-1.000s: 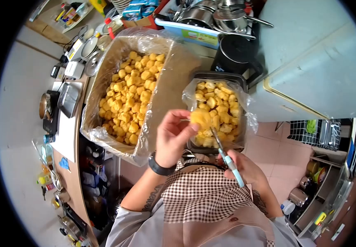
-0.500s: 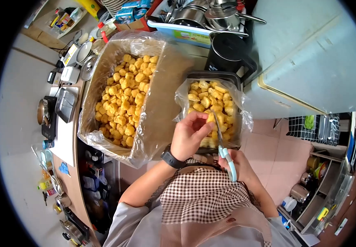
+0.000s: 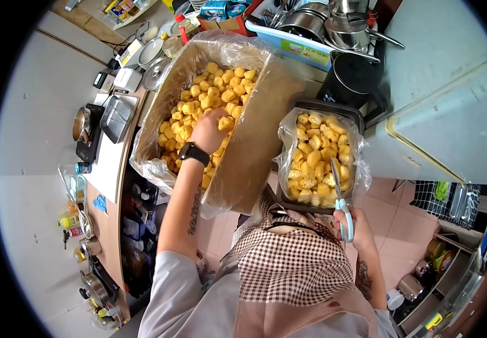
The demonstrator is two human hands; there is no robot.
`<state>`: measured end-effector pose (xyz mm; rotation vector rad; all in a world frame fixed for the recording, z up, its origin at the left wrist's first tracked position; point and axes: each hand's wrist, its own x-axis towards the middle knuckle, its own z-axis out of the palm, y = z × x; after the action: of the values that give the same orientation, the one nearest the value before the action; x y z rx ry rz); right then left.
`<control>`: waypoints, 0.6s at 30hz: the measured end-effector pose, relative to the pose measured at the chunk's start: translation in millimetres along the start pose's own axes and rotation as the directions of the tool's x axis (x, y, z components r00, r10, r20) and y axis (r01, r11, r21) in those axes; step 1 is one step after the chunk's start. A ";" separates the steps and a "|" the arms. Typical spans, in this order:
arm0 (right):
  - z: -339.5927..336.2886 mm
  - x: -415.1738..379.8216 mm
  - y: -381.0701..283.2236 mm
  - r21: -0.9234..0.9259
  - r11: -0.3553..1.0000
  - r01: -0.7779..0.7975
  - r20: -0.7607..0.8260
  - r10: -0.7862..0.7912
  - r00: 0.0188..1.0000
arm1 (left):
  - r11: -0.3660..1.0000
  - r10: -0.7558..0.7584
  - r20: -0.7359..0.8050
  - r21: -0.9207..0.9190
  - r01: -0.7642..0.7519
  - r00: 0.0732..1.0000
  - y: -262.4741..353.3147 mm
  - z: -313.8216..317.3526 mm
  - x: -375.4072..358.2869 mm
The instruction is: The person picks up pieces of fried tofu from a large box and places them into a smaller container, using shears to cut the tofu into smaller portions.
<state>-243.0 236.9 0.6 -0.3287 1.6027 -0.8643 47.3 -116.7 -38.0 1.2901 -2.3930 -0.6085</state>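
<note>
My left hand (image 3: 209,130), with a black watch on the wrist, reaches into the large plastic-lined cardboard box (image 3: 266,141). Its fingers are closed at a round yellow puff (image 3: 225,123), among many similar puffs. The fingertips are partly hidden. In my right hand (image 3: 361,228) is a pair of scissors (image 3: 343,217) with light blue handles, its blades pointing up over the plastic-lined dark tray (image 3: 300,103). More yellow pieces (image 3: 314,158) fill that tray, some showing paler, rough faces.
Behind the tray stands a black jug (image 3: 356,73), beside a blue bin (image 3: 305,53) of pots and utensils. A pale refrigerator (image 3: 446,84) rises on the right. Along the left wall runs a counter (image 3: 105,225) with a metal tray (image 3: 117,118) and cookware.
My left hand has left the scissor blades above the tray and moved left into the box. My right hand keeps the scissors near the tray's front edge. The view has shifted slightly.
</note>
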 end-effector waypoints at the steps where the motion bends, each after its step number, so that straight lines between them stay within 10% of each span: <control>1: 0.7 0.7 3.8 0.008 1.000 0.021 0.005 -0.021 1.000 | 0.991 -0.117 0.203 0.081 0.103 0.972 -6.7 3.5 -0.1; 6: 8.4 -5.0 -4.4 -0.012 0.998 0.062 0.003 -0.062 0.998 | 0.999 -0.034 0.034 0.035 0.032 0.999 -29.0 12.4 -0.4; 10: 6.1 -8.8 -12.0 -0.161 0.984 0.073 0.060 -0.064 0.996 | 0.741 -0.294 -0.169 -0.662 0.113 0.941 14.7 -8.4 -8.6; 13: 14.9 -11.7 -18.0 -0.171 0.928 0.330 0.182 -0.299 0.937 | 0.293 -0.292 0.004 -0.952 0.093 0.956 98.2 -19.7 -30.8; 18: 13.2 -5.1 -19.6 -0.287 0.894 0.344 0.401 -0.215 0.891 | 0.051 -0.120 0.304 -0.949 0.311 0.945 177.6 4.0 -62.7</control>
<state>-234.4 222.3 17.8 -0.9467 1.3724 -0.6792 -45.3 24.6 45.4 0.8348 -1.0654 -2.0344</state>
